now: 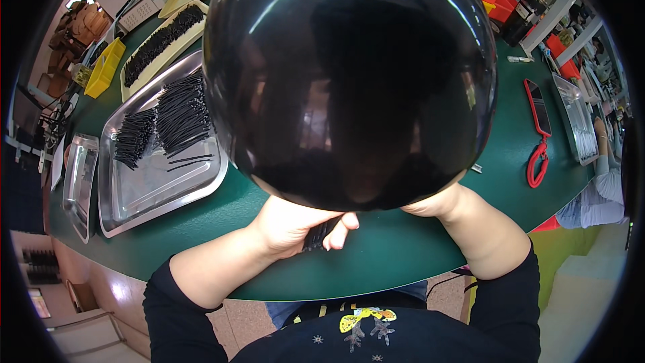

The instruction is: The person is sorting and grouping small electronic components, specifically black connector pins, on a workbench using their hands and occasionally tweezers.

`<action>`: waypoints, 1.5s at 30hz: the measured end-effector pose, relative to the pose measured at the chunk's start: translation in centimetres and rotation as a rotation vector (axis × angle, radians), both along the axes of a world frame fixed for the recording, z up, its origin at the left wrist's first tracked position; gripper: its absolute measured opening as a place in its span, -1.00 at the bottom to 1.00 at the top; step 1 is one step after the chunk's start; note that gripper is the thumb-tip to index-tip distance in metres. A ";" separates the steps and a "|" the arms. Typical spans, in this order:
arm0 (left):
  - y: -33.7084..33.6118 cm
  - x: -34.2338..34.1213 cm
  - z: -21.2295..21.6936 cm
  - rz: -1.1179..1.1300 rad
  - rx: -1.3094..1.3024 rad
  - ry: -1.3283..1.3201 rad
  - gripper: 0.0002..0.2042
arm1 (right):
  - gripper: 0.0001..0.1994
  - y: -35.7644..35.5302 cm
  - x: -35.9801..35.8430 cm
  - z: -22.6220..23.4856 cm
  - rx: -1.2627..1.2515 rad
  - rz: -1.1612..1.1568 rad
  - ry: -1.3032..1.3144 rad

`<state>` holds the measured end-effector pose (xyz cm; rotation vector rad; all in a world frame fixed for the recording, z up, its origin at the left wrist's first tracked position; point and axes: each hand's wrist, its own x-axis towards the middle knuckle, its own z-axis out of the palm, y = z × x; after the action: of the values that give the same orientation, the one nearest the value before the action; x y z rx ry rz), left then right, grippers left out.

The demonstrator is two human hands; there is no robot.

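Observation:
A large glossy black dome (349, 81) fills the middle of the view and hides most of what lies behind it. My left hand (295, 228) rests on the green table (403, 249) below the dome, closed around a bundle of thin black sticks (317, 234). My right hand (433, 205) is mostly hidden under the dome's lower right edge; only the wrist and heel of the hand show. Whether it holds anything cannot be seen.
A steel tray (144, 185) with piles of black sticks (168, 121) lies to the left, with a smaller steel tray (79, 178) beside it. Farther back are beige boards with more sticks (161, 37) and a yellow bin (104, 67). A red-cased phone with a lanyard (537, 111) lies right, near another person's arm (605, 175).

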<state>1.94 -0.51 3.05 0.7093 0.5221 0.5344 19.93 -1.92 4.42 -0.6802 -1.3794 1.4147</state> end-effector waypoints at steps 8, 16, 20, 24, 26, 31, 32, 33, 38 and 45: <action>0.1 -0.5 -0.8 0.092 0.075 0.079 -0.88 | -0.88 0.3 0.0 -1.1 0.101 -0.142 -0.118; -0.1 -0.2 -0.6 0.127 0.067 0.140 -0.90 | -0.88 0.0 0.0 0.2 0.328 -0.252 -0.276; -0.1 0.1 -0.4 0.101 -0.072 0.024 -0.88 | -0.84 -0.2 0.3 -0.2 0.144 -0.159 0.140; 0.2 -0.5 -1.1 -0.046 -0.196 -0.183 -0.75 | -0.80 0.3 0.7 -0.6 0.055 0.050 0.062; 0.1 -0.4 -0.9 -0.075 -0.221 -0.185 -0.68 | -0.79 -0.2 -0.1 -0.4 0.070 0.070 0.259; 0.2 -0.7 -1.0 0.033 -0.083 -0.057 -0.85 | -0.79 0.8 0.4 -1.5 0.084 0.062 -0.010; 0.2 -0.6 -0.8 0.058 -0.035 -0.024 -0.88 | -0.79 0.7 0.4 -1.8 0.062 0.034 0.133; 0.2 -0.6 -0.9 0.066 -0.006 -0.048 -0.92 | -0.77 0.6 0.3 -2.0 0.040 0.010 0.279; 0.1 0.1 -0.7 0.032 0.021 -0.047 -0.88 | -0.74 -0.4 0.8 -1.1 -0.104 -0.020 0.275; 0.1 0.2 -0.5 -0.031 0.092 -0.047 -0.82 | -0.82 0.2 -0.2 -1.1 -0.195 0.009 0.032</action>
<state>2.15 -0.38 2.59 0.7899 0.4436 0.5473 19.74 -1.74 3.36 -0.7747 -1.2313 1.5740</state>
